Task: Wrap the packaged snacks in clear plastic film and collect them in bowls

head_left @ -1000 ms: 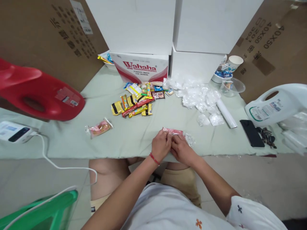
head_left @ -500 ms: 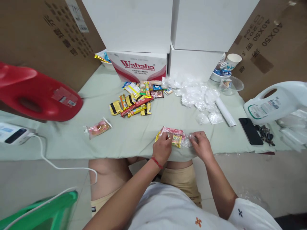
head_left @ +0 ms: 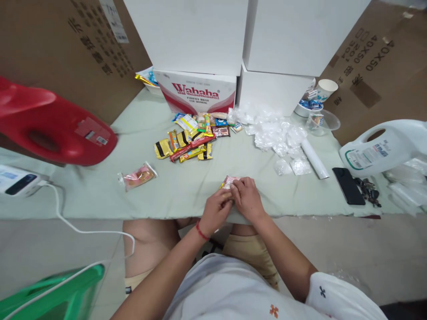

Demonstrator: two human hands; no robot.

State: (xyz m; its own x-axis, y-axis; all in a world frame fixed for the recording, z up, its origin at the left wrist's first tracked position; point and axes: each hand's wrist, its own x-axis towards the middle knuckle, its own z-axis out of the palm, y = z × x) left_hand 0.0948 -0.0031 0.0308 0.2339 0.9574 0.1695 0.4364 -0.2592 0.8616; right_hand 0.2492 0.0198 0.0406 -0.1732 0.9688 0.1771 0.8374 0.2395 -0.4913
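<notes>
At the table's front edge my left hand (head_left: pixel 218 209) and my right hand (head_left: pixel 247 198) meet, fingers closed in a pinch. Between and beyond them shows a small pink-and-yellow bundle of snack packets (head_left: pixel 230 180) with clear plastic film about it. Both hands appear to grip this clear plastic bag; most of it is hidden under the fingers. Left of them lies a clear-wrapped pinkish-brown snack (head_left: pixel 138 177). Farther back is a pile of wrapped snacks (head_left: pixel 190 143), with yellow, red and brown wrappers.
Clear plastic bags (head_left: pixel 276 133) are heaped back right beside a white roll (head_left: pixel 314 158). A phone (head_left: pixel 348 186), keys (head_left: pixel 368 191) and a white jug (head_left: pixel 380 146) stand right. A red jug (head_left: pixel 56 124) and white device (head_left: pixel 18 181) are left. Boxes (head_left: pixel 196 93) wall the back.
My right hand has moved left to meet my left hand over the packets. The clear film that stretched out to the right is folded in. My left hand has shifted slightly left and nearer.
</notes>
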